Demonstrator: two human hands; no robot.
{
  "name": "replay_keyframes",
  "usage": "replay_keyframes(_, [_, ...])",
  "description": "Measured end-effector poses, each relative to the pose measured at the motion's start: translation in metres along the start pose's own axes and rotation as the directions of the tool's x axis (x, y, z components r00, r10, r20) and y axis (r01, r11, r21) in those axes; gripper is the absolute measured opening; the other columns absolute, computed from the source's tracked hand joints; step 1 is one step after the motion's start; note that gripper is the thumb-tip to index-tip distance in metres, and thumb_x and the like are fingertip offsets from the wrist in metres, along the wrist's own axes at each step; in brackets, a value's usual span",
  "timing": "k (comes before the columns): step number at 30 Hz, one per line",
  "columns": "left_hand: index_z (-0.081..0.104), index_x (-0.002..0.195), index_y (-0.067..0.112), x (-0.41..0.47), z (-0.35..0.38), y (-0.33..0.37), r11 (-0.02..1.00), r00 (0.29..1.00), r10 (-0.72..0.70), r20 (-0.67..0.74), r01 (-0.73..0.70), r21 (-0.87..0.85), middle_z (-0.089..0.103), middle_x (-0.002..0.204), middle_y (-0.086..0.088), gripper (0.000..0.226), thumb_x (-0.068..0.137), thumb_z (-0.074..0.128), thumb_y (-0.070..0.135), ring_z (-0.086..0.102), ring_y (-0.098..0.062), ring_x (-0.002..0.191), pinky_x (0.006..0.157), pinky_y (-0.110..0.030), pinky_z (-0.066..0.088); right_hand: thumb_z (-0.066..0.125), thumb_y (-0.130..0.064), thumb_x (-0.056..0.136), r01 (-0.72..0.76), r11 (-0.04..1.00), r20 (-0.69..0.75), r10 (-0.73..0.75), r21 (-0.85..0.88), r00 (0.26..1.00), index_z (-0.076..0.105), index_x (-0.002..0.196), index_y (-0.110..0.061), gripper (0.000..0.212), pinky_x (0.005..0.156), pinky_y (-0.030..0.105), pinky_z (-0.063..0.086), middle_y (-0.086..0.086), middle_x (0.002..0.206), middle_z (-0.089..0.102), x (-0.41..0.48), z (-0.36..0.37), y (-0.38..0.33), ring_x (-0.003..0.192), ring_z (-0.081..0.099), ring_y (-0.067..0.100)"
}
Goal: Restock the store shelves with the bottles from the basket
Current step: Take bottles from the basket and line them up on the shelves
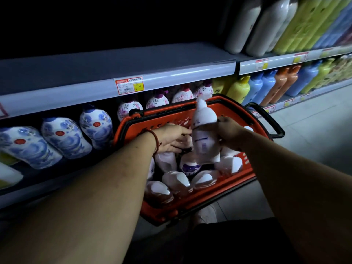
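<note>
A red basket (205, 199) with a black handle stands on the floor before the shelves, holding several white bottles (176, 181). My right hand (229, 133) grips one white pump bottle (204, 134) upright above the basket. My left hand (171, 138) reaches into the basket with its fingers spread, touching the bottles beside the lifted one. The upper shelf (118, 63) at the left is bare and dark.
On the lower shelf stand blue-and-white bottles (62, 136) at the left, then pink-flowered ones (158, 101), then yellow, blue and orange bottles (266, 86) at the right. Tall white and green bottles (276, 23) fill the upper right shelf. Grey floor lies at the right.
</note>
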State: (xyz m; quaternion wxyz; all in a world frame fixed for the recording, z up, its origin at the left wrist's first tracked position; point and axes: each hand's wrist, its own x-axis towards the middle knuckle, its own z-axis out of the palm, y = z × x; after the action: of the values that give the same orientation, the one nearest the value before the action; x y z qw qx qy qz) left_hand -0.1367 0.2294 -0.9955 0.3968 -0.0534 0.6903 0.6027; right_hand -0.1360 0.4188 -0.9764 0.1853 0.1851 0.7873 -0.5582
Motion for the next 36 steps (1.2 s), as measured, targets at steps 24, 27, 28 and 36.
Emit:
replay_keyframes(24, [0.06,0.133,0.022,-0.118,-0.017,0.027,0.826,0.829,0.522,-0.201,-0.55,-0.125,0.071,0.118,-0.003,0.039,0.094,0.063,0.021,0.069,-0.017,0.098,0.075,-0.038,0.056,0.087,-0.033,0.073,0.254,0.858,-0.102,-0.234,0.447,0.967,0.067,0.105,0.0,0.05,0.056,0.031,0.057,0.013,0.083,0.074,-0.104,0.069,-0.087,0.065,0.072,0.022])
replay_keyframes(27, [0.067,0.121,0.023,-0.132,-0.031,0.028,0.818,0.841,0.488,-0.233,-0.534,-0.215,0.07,0.104,-0.003,0.031,0.098,0.055,0.04,0.069,-0.019,0.083,0.075,-0.042,0.057,0.066,-0.033,0.085,0.15,0.738,0.136,-0.311,0.658,0.941,0.064,0.093,-0.003,0.031,0.066,0.033,0.058,0.013,0.079,0.07,-0.122,0.063,-0.095,0.073,0.072,0.031])
replay_keyframes(28, [0.066,0.119,0.021,-0.136,-0.036,0.026,0.823,0.865,0.453,-0.216,-0.499,-0.271,0.069,0.107,-0.007,0.035,0.096,0.055,0.046,0.07,-0.024,0.086,0.078,-0.047,0.059,0.059,-0.035,0.089,0.14,0.694,0.158,-0.347,0.706,0.925,0.064,0.095,-0.004,0.033,0.069,0.034,0.056,0.014,0.081,0.07,-0.125,0.061,-0.098,0.073,0.069,0.029])
replay_keyframes(36, [0.057,0.128,0.003,-0.151,-0.022,0.026,0.748,0.864,0.49,-0.114,-0.484,-0.455,0.068,0.123,-0.02,0.05,0.092,0.063,0.037,0.065,-0.044,0.11,0.083,-0.066,0.053,0.057,-0.046,0.09,0.248,0.781,0.081,-0.354,0.573,0.932,0.07,0.119,-0.005,0.052,0.079,0.045,0.059,0.018,0.106,0.075,-0.126,0.078,-0.101,0.09,0.072,0.036])
